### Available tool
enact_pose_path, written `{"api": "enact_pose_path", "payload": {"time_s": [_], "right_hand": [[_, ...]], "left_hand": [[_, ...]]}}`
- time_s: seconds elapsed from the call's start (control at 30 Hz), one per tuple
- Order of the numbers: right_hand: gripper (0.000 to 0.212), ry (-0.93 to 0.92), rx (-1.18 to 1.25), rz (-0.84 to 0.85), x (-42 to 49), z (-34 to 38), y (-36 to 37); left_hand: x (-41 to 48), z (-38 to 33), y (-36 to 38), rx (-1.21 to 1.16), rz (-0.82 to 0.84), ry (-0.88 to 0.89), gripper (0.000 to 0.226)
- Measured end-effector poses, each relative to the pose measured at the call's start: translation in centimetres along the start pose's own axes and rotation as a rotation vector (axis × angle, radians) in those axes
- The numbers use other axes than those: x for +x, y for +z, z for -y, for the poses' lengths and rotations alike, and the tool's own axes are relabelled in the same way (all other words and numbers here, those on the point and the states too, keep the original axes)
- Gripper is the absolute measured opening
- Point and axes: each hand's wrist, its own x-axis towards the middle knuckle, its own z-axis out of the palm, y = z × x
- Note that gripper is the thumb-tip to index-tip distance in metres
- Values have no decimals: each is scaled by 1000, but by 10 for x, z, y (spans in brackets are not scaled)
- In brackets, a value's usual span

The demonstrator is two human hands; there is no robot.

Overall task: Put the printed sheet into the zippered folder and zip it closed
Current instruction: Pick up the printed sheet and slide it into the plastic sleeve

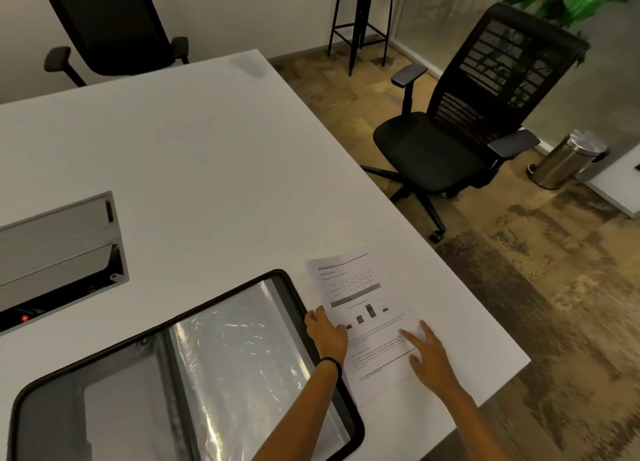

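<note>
A black zippered folder (104, 374) lies open flat on the white table (194, 155), its clear plastic sleeves showing on the right half. Just right of it a printed sheet (363, 287) with a table and a bar chart lies flat near the table's right edge. My left hand (327, 332) rests on the sheet's left edge, beside the folder's rim, fingers spread. A black band circles that wrist. Spread flat, my right hand (424, 351) presses on the sheet's lower right part. Neither hand grips anything.
A grey cable box (59, 249) with an open lid is sunk into the table at the left. Two black office chairs stand around: one (460, 121) to the right, another (110, 27) behind. A steel bin (568, 159) sits on the floor far right.
</note>
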Motion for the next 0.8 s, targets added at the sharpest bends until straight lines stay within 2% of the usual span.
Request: {"api": "enact_pose_path", "payload": {"time_s": [0.13,0.27,0.3,0.37,0.4,0.47,0.67,0.73,0.8], "right_hand": [[48,13,5,-2,-3,3,3],[49,-4,-19,33,-4,0,0],[48,-2,-19,50,-4,-1,0],[48,18,18,76,-3,-1,-4],[48,34,56,86,-2,0,-7],[56,61,159,76,1,5,-14],[72,238,706,-185,13,41,-44],[68,226,872,-250,14,49,-58],[54,161,961,-307,14,57,-70]], "left_hand": [[-3,-8,2,-193,69,-96,55],[-2,-4,-3,-377,113,-122,77],[0,-2,-5,-381,119,-125,76],[1,-1,-10,-380,118,-95,56],[2,-3,-12,-369,128,-61,44],[0,-7,-16,-327,171,24,35],[-13,-34,-33,-238,354,372,39],[-15,-40,-38,-212,411,454,38],[-15,-43,-40,-211,439,519,35]]}}
